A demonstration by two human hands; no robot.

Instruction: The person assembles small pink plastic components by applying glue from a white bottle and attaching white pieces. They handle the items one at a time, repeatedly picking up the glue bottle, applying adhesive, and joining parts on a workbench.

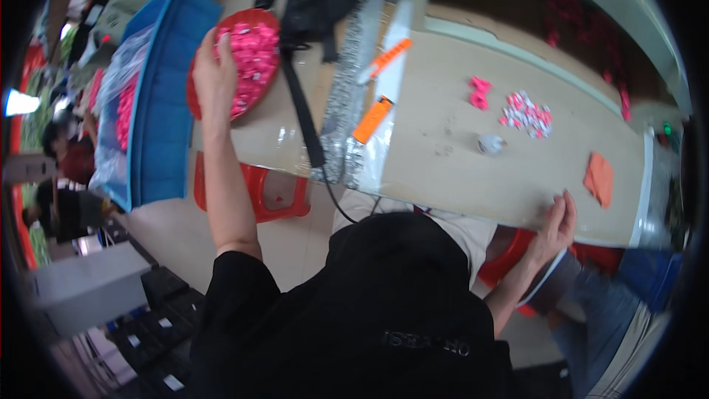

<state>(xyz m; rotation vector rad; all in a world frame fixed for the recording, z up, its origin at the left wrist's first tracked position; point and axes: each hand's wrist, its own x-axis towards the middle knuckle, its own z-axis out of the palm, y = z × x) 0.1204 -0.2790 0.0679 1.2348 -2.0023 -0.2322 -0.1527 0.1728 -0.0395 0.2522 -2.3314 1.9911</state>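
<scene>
My left hand (215, 81) grips the near-left rim of a round red bowl (193, 100) at the table's left end. Its thumb lies over the many small bright pink pieces (255, 66) inside; the other fingers are partly hidden at the rim. At the front right edge of the table is my right hand (555, 227), fingers loosely bent and holding nothing I can see. Beyond it lie an orange cloth (599, 179), a small clear-and-white object (490, 144), a pile of pink and white bits (526, 114) and several bright pink pieces (480, 93).
A large blue crate (164, 103) with plastic lining and pink pieces stands left of the bowl. Two orange strips (373, 120) and a black device (325, 4) with a strap lie mid-table. Red stools (277, 196) are below. Another person's legs (602, 318) are at right.
</scene>
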